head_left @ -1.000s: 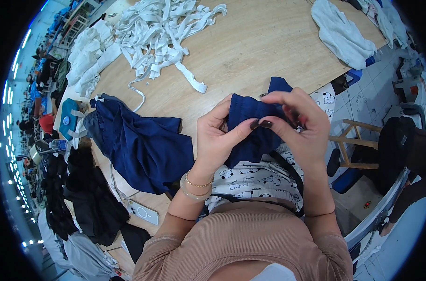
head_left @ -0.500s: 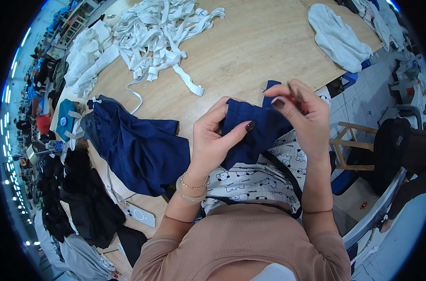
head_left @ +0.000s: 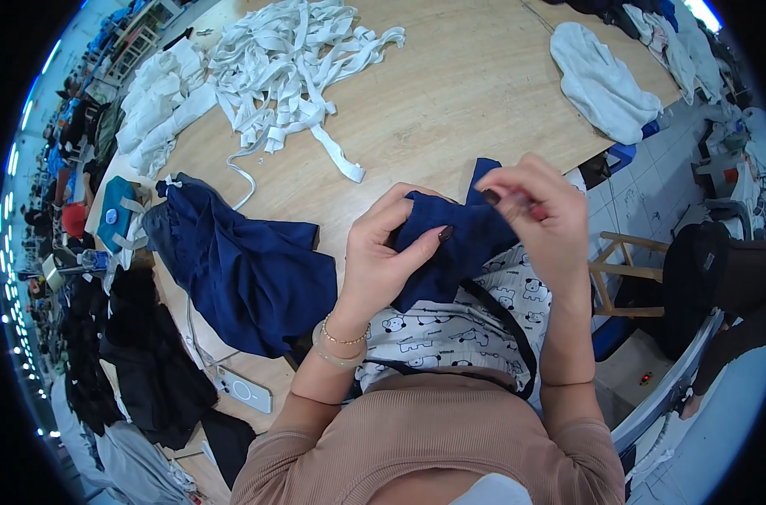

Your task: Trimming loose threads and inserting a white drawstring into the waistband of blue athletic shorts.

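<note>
My left hand [head_left: 389, 246] holds a navy blue garment [head_left: 447, 240] with gathered fabric along its upper edge. The thumb lies on top of the cloth, and the fingers are behind it. Just right of the cloth, my right hand [head_left: 541, 206] is raised and closed around a small red tool [head_left: 536, 210], mostly hidden in the fingers and blurred. Part of the garment sticks up close to the right fingertips; I cannot tell whether they touch it. Left of my left wrist, a second navy blue garment [head_left: 261, 265] lies on the table's edge.
A heap of white elastic strips [head_left: 290, 67] covers the far left of the wooden table [head_left: 450, 93]. White cloth [head_left: 606, 84] lies at the far right corner. A phone [head_left: 244, 390] and black garments [head_left: 151, 362] are at left. A wooden-framed chair [head_left: 631, 272] stands at right.
My right hand has shifted slightly lower, and the red tool has turned further into its fingers. The left hand keeps its hold on the navy garment. The whole view has shifted a little.
</note>
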Tool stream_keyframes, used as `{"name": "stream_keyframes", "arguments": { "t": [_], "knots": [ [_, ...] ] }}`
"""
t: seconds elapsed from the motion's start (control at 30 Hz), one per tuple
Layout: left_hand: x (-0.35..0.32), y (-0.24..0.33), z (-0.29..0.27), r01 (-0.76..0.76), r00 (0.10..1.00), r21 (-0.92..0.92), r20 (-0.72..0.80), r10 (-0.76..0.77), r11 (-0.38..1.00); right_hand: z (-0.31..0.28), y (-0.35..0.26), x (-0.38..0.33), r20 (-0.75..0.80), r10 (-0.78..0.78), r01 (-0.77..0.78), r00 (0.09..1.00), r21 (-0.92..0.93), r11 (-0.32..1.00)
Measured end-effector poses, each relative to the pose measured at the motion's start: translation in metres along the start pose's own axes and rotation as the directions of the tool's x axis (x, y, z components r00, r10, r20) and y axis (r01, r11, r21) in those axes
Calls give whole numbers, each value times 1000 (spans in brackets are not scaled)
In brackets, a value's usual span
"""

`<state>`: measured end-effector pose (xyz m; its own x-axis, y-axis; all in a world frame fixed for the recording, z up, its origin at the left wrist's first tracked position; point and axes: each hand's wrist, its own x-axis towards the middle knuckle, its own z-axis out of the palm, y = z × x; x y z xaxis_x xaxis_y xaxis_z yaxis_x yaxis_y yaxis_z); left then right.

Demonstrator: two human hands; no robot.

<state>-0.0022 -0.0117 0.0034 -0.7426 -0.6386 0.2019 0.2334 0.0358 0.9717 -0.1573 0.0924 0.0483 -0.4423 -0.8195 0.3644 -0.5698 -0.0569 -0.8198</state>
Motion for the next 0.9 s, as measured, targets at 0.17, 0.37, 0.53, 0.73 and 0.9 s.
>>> {"name": "stream_keyframes", "arguments": {
  "t": [0.17, 0.37, 0.53, 0.73, 0.9],
  "knots": [
    [1, 4, -2, -56, 998, 146, 12, 54, 988, 3, -7, 1, 182, -115, 147, 977, -174, 974],
    [-1, 4, -1, -28, 999, 130, -12, 30, 991, 0, -9, 8, 23, -232, 229, 972, -284, 931],
    [-1, 1, 0, -4, 1000, 72, -23, 6, 997, -15, 5, 10, -445, -70, 36, 893, -84, 996],
    [-1, 1, -1, 3, 999, 81, -41, 1, 997, -13, 5, -2, -182, 9, 0, 983, 52, 999],
    [1, 1, 1, -25, 999, 85, -39, 28, 996, 16, 4, -6, 75, -30, 24, 997, 74, 997]
  ]
}}
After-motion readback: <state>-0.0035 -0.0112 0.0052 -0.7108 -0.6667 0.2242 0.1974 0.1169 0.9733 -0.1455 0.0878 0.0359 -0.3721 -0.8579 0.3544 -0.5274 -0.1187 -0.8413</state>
